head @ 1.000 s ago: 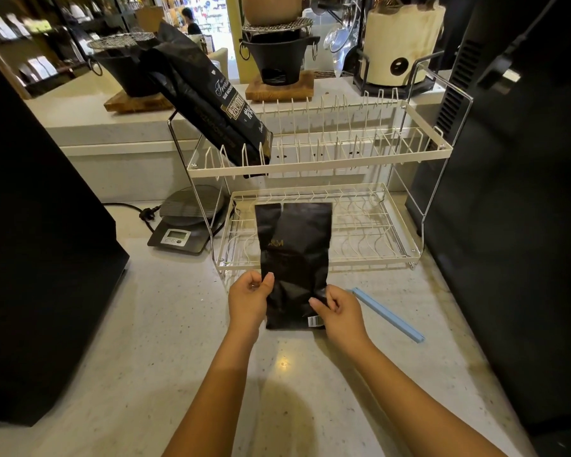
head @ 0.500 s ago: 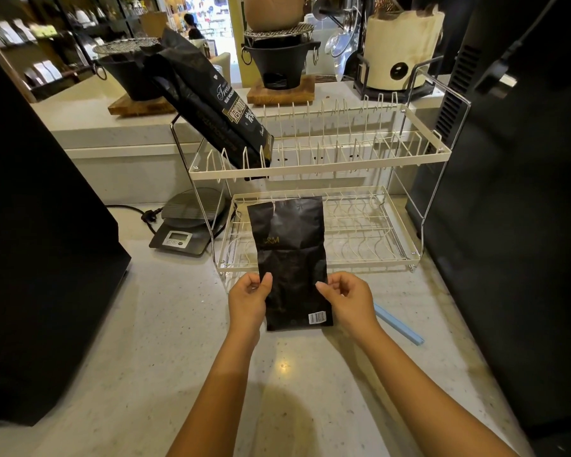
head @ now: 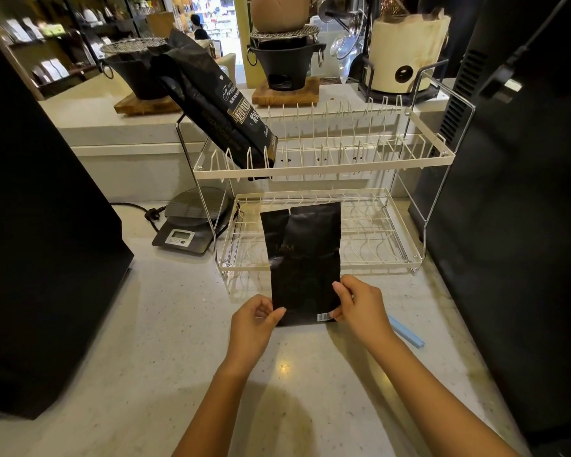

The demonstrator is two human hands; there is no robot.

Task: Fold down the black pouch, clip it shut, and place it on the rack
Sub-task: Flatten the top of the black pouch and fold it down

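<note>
1. The black pouch (head: 302, 258) is standing upright on the pale counter (head: 165, 324), directly in front of the white two-tier rack (head: 323, 164).
2. The left hand (head: 253, 326) is pinching the pouch's lower left edge.
3. The right hand (head: 360, 305) is pinching the lower right edge, near the barcode.
4. The blue clip (head: 406, 332) is lying on the counter just right of the right hand.
5. A second black bag (head: 218, 103) is leaning in the rack's top tier.
</note>
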